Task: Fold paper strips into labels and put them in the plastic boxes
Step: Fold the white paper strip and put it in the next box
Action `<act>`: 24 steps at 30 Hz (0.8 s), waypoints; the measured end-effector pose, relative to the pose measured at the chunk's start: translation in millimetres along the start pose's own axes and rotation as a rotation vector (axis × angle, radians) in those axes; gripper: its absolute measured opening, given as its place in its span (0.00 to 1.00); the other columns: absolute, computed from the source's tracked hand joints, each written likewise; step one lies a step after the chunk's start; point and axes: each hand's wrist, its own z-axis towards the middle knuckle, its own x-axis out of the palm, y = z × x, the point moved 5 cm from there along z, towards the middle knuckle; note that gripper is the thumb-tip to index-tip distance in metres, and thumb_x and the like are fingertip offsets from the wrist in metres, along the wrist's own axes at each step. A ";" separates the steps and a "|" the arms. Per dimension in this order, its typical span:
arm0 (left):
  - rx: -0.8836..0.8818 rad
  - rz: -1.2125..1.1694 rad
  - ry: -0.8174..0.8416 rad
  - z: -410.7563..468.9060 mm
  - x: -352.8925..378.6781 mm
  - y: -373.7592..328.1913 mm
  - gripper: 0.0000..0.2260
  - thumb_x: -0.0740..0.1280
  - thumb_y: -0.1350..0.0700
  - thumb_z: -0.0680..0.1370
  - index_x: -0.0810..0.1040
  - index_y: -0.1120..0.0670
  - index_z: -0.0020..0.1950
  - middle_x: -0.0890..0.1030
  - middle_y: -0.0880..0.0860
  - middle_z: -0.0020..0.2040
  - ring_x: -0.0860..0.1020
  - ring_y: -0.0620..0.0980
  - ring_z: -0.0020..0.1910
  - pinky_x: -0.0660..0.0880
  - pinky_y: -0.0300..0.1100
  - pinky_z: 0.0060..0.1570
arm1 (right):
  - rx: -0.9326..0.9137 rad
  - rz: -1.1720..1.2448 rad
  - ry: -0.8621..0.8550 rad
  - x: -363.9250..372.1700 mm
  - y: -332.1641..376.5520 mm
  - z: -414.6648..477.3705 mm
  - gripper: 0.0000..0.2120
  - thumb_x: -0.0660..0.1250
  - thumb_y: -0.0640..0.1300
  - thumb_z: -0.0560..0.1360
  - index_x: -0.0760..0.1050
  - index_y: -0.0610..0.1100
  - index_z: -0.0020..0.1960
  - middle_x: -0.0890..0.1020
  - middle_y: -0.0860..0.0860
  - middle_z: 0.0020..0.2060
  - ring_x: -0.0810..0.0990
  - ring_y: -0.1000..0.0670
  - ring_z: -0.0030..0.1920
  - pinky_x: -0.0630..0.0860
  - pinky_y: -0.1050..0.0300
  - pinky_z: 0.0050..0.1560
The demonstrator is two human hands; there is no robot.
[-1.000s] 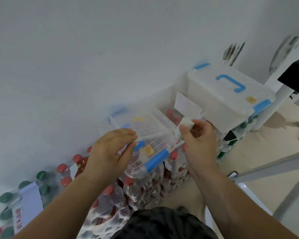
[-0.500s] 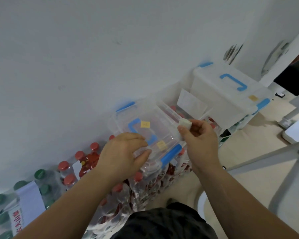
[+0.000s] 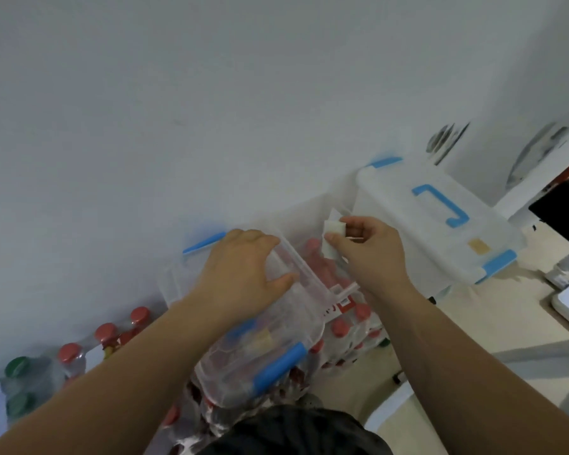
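Observation:
A small clear plastic box [image 3: 178, 284] with blue clasps rests on packs of bottles by the wall. Its clear lid [image 3: 263, 362] is tilted up toward me, and my left hand [image 3: 240, 284] grips the lid's far edge. My right hand [image 3: 365, 254] pinches a small folded white paper label [image 3: 334, 228] between thumb and fingers. The label hovers above the open box behind, to the right of the lid. Inside that open box I see red bottle caps [image 3: 312, 261].
A large white box [image 3: 440, 224] with a blue handle and clasps sits at the right. Shrink-wrapped bottles with red caps [image 3: 105, 333] and green caps [image 3: 17, 367] line the wall at the left. A white wall fills the upper half. Beige floor [image 3: 523, 326] lies at the right.
My left hand has swung the clear lid from flat on the box up toward me. My right hand with the label has lifted slightly up and right. The view has zoomed closer.

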 end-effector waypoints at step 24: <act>-0.276 0.186 0.198 60.1 43.7 4.7 0.58 0.59 0.17 0.56 0.56 0.46 0.79 0.57 0.44 0.80 0.57 0.50 0.76 0.57 0.57 0.72 | 0.187 -0.585 0.602 104.0 -74.9 107.6 0.17 0.81 0.51 0.67 0.84 0.39 0.47 0.87 0.44 0.43 0.86 0.45 0.42 0.85 0.48 0.47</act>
